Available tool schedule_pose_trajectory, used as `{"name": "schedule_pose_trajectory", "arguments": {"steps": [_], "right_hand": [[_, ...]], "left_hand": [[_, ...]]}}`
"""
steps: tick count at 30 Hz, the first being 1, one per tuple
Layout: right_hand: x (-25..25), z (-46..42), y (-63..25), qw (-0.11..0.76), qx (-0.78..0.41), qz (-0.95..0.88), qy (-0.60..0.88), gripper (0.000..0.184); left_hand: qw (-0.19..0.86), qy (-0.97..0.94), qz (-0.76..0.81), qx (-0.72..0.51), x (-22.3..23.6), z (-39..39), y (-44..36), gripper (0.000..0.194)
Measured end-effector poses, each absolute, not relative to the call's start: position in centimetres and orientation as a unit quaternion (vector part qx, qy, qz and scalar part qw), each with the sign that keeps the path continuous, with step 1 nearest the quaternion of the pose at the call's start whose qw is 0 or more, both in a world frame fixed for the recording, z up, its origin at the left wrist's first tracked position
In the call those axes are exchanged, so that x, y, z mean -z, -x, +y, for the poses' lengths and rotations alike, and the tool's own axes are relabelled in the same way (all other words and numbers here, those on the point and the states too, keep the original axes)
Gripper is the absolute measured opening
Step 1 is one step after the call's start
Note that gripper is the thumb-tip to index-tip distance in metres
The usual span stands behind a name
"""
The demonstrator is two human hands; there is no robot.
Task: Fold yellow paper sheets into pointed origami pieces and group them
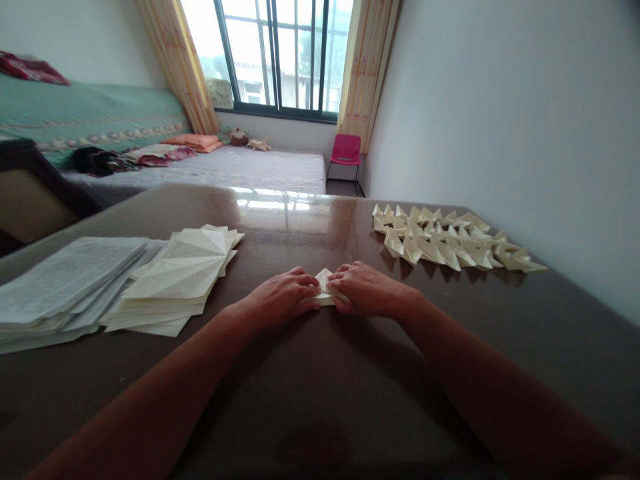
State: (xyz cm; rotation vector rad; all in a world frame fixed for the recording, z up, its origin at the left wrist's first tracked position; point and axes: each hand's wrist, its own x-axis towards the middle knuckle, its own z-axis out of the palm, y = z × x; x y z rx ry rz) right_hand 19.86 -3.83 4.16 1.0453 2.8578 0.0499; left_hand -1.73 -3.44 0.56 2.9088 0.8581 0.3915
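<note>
A small folded piece of cream paper (326, 300) lies on the brown table, its pointed top showing between my hands. My left hand (286, 292) grips its left side with the fingers bent and pressed together. From the other side my right hand (367, 288) pinches the same paper, fingertips close to those of the left. My fingers cover both ends of the paper. To the left is a stack of creased cream sheets (175, 263). At the right, several folded paper boats (440, 240) stand in rows.
A pile of printed sheets (70, 277) lies at the table's left edge. The glossy brown table (320, 400) ends before a bed (280, 170). A pink chair (346, 150) stands under the window, and a white wall (525, 133) runs along the right.
</note>
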Motion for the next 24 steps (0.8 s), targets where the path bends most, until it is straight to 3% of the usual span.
{"name": "schedule_pose_trajectory", "arguments": {"steps": [4, 14, 24], "right_hand": [[-4.1, -3.3, -20.1, 0.022, -0.015, 0.94, -0.339, 0.017], [-1.7, -0.1, -22.5, -0.047, 0.173, 0.896, -0.406, 0.024], [-1.1, -0.4, -22.0, -0.049, 0.08, 0.866, -0.491, 0.032]], "left_hand": [[0.062, -0.94, 0.305, -0.141, -0.5, -3.5, 1.5, 0.035], [0.102, -0.875, 0.445, -0.161, 0.2, -2.6, 1.0, 0.032], [0.068, -0.855, 0.5, -0.119, 0.6, -2.7, 0.6, 0.029]]}}
